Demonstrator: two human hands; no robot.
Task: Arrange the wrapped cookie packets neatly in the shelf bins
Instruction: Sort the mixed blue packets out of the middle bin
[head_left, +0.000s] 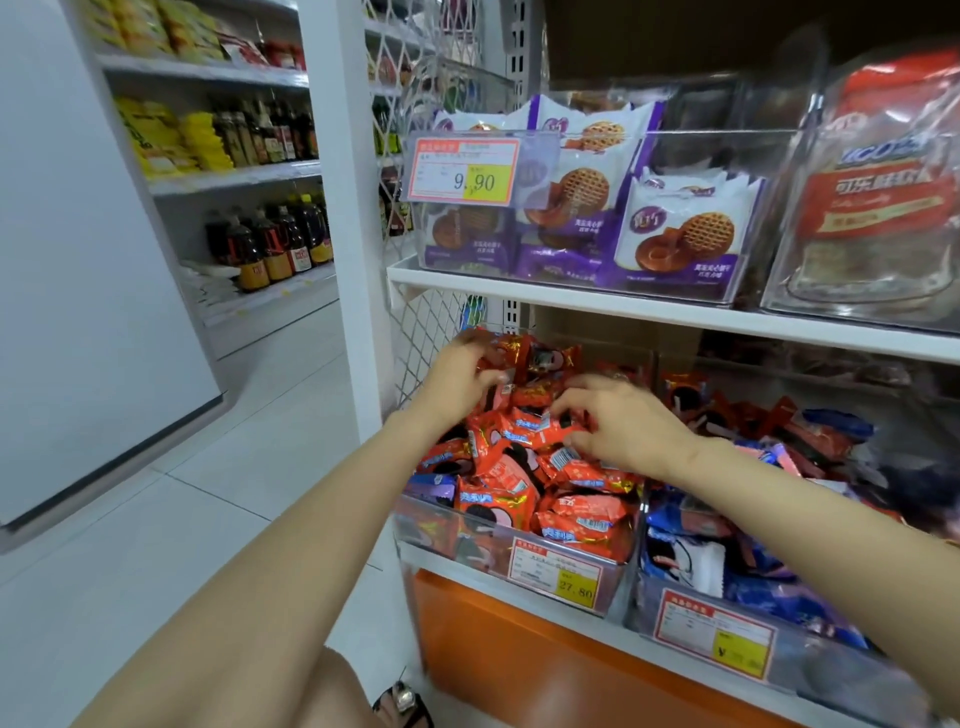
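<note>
A: Red packets (519, 467): loose heap in clear bin (431, 525), lower shelf (467, 579), left end. Piled above the rim, no rows, labels facing every way.

B: Hands?

A: Left hand (462, 374): far side of heap, curled round one red packet. Right hand (628, 428): middle of heap, pinching another red packet beside its barcode (563, 460).

B: Neighbours?

A: Blue packets (769, 587): in next bin (647, 597), just beside on the right. Stray red packets (810, 441) on top of them toward the back. Purple packets (680, 234): on upper shelf (623, 306), upright in own bin. Price tag (563, 571): clipped to front wall of clear bin.

B: Risks?

A: Judged, not seen.
- Spill over front rim onto floor (234, 467); cause, height of heap plus pulling from the middle.
- Slide over the side wall into next bin; same cause, more mixing to sort.
- Crushed cookies; cause, pressing down hard to level.
- Torn wrapper; cause, tugging a packet pinned under others.
- Knock against upper shelf; cause, lifting left hand fast.
</note>
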